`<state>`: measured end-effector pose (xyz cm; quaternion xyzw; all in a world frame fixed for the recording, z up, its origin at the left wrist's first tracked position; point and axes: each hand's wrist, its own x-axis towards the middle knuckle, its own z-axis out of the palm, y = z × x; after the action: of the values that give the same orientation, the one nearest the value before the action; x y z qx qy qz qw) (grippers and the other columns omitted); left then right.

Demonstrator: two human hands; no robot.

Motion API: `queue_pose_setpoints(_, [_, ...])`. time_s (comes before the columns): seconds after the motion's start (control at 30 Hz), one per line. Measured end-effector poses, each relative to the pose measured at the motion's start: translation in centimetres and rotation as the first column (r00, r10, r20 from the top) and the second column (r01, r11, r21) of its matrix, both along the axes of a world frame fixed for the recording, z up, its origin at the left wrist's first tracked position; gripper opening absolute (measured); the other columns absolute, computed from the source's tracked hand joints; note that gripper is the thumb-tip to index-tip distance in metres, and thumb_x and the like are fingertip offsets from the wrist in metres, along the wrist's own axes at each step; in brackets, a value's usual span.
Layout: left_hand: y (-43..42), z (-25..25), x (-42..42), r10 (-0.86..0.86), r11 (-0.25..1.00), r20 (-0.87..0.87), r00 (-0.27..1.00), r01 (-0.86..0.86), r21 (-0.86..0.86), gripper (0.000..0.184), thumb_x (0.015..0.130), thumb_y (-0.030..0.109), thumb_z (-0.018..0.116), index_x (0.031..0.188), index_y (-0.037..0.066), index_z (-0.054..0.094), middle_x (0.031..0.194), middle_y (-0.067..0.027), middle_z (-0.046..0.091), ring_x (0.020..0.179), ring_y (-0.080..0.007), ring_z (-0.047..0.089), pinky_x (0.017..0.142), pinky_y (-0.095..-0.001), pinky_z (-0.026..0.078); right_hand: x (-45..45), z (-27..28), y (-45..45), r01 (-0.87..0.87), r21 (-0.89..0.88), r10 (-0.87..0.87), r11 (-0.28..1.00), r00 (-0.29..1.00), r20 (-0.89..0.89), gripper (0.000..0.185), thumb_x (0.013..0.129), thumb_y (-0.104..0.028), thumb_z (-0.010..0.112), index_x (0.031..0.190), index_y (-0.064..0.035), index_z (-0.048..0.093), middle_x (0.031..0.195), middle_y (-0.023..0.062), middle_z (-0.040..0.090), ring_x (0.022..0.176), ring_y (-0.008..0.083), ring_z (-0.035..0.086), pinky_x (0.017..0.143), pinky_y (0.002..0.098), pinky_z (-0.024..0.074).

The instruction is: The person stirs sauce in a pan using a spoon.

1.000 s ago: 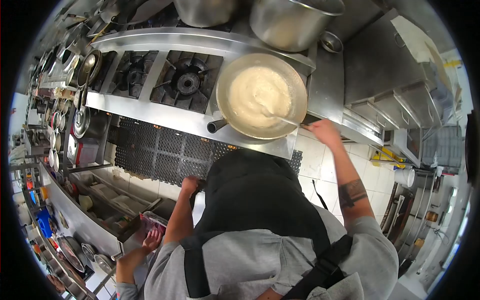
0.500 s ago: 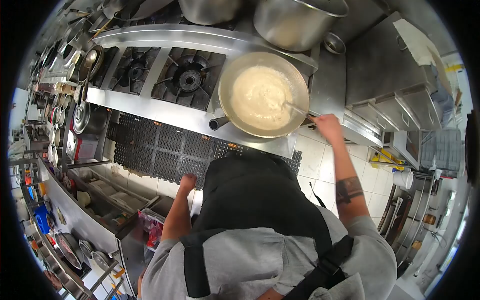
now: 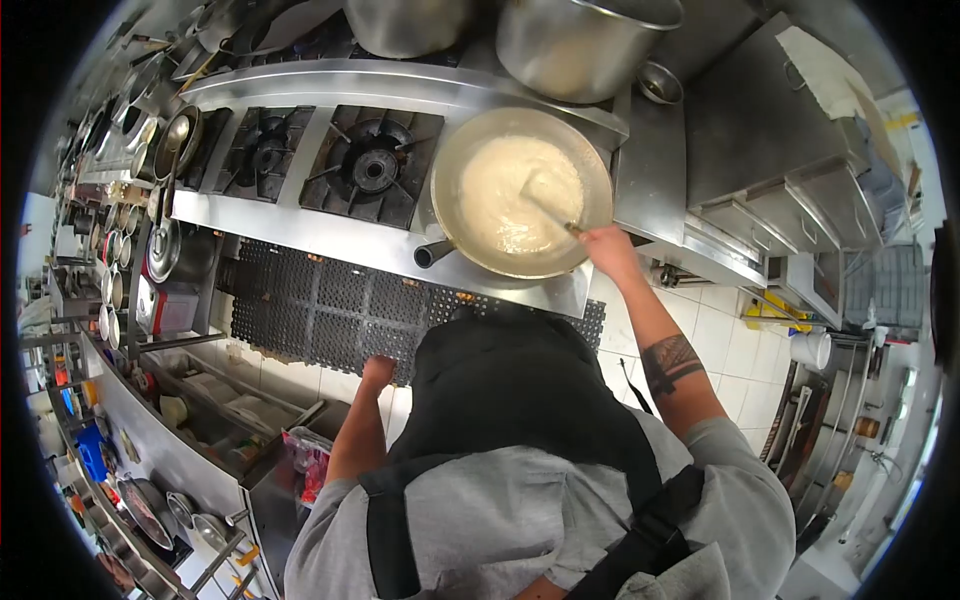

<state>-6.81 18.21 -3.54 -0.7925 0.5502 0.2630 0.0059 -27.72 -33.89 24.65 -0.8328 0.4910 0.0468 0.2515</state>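
Note:
My right hand is closed around the handle of a long-handled stirring utensil at the right side of a wide, deep pan. The utensil's shaft looks metallic; its head is sunk in a thick, creamy pale mixture, so its shape is hidden. The pan sits at the right end of the stove, and its dark-tipped handle points toward the lower left. My left hand hangs low beside the black apron, curled into a fist, away from the pan.
Bare gas burners lie left of the pan. Large steel pots stand behind it, near a small metal bowl. A steel drawer cabinet is at right. Below the stove, a black perforated mat covers tiles.
My right hand has moved left and closer to the pan's rim, carrying the utensil's head toward the middle of the mixture. My left hand stays low, and the view has shifted slightly.

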Motion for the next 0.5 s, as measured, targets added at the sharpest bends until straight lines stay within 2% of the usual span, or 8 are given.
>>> queue_pose_setpoints(0.03, [0.5,-0.7,0.4,0.018,1.0,-0.015,1.0,-0.018,0.014,0.013,0.07,0.018,0.063,0.079,0.008,0.062,0.082,-0.0144,0.063,0.081,-0.0342,0.062,0.068,-0.0467,0.05,-0.5,0.4,-0.1,0.004,0.0,-0.004,1.0,1.0,0.008,0.034,0.083,-0.044,0.059,0.083,-0.0125,0.073,0.09,0.0172,0.067,0.086,0.0354,0.064,0.074,0.0429,0.0507])
queue_pose_setpoints(0.1, [-0.3,1.0,0.4,0.093,0.996,-0.032,0.995,-0.093,-0.013,0.012,0.072,0.017,0.059,0.078,0.008,0.064,0.084,-0.0147,0.065,0.08,-0.0346,0.063,0.069,-0.0475,0.05,-2.7,2.6,-1.1,-0.12,0.066,0.127,0.99,0.987,-0.103,0.029,0.081,-0.034,0.063,0.082,-0.0056,0.071,0.075,0.0189,0.066,0.068,0.0265,0.066,0.064,0.036,0.0507])
queue_pose_setpoints(0.2, [-0.2,1.0,-0.4,0.238,0.971,-0.059,0.969,-0.24,-0.021,0.013,0.074,0.019,0.057,0.076,0.009,0.065,0.082,-0.0146,0.065,0.078,-0.0354,0.064,0.071,-0.0486,0.051,-5.5,5.3,-4.1,-0.098,0.034,0.102,0.995,0.981,-0.166,0.028,0.083,-0.033,0.059,0.089,-0.0074,0.07,0.084,0.0202,0.066,0.08,0.0332,0.065,0.072,0.0386,0.0512])
queue_pose_setpoints(0.27, [-0.7,1.6,-0.2,0.456,0.889,-0.29,0.842,-0.449,0.093,0.013,0.076,0.019,0.057,0.076,0.009,0.065,0.081,-0.0155,0.065,0.08,-0.0364,0.063,0.071,-0.0497,0.05,-3.2,3.4,-2.9,-0.062,-0.033,0.06,0.998,0.996,-0.059,0.029,0.084,-0.033,0.058,0.091,-0.008,0.07,0.086,0.0197,0.066,0.081,0.035,0.065,0.073,0.0396,0.0512])
queue_pose_setpoints(0.3, [-0.5,1.4,0.1,0.059,0.998,-0.05,0.997,-0.059,0.005,0.014,0.076,0.02,0.057,0.078,0.009,0.064,0.083,-0.0164,0.064,0.08,-0.0368,0.063,0.072,-0.0493,0.05,-1.9,2.6,-1.9,-0.021,-0.103,0.026,0.994,0.998,0.052,0.03,0.084,-0.034,0.058,0.093,-0.0087,0.07,0.087,0.0193,0.066,0.082,0.0369,0.064,0.074,0.0407,0.0512])
queue_pose_setpoints(0.4, [0.0,0.6,-0.1,0.046,0.999,-0.058,0.997,-0.045,0.018,0.013,0.075,0.019,0.058,0.08,0.009,0.064,0.086,-0.0162,0.064,0.083,-0.036,0.063,0.074,-0.0477,0.05,0.7,1.7,1.1,-0.068,-0.048,0.066,0.996,0.997,-0.035,0.029,0.084,-0.035,0.059,0.092,-0.0107,0.072,0.085,0.018,0.067,0.079,0.036,0.064,0.072,0.0408,0.0513])
queue_pose_setpoints(0.43, [-0.4,1.1,-0.5,0.153,0.977,-0.003,0.988,-0.151,0.15,0.014,0.072,0.018,0.059,0.082,0.009,0.064,0.089,-0.0138,0.065,0.086,-0.0342,0.062,0.076,-0.0455,0.051,-1.1,-0.1,0.0,-0.15,-0.061,0.151,0.987,0.988,0.015,0.028,0.084,-0.034,0.059,0.092,-0.0112,0.072,0.087,0.0186,0.067,0.08,0.0354,0.064,0.074,0.0422,0.0504])
queue_pose_setpoints(0.5, [-0.5,1.4,0.2,0.142,0.989,-0.044,0.989,-0.14,0.045,0.012,0.073,0.016,0.059,0.081,0.007,0.063,0.089,-0.0144,0.065,0.087,-0.0335,0.063,0.074,-0.0449,0.051,-4.1,3.2,-2.2,-0.133,0.044,0.136,0.99,0.988,-0.078,0.028,0.084,-0.035,0.059,0.092,-0.0109,0.072,0.087,0.0191,0.066,0.08,0.0354,0.063,0.074,0.0422,0.05])
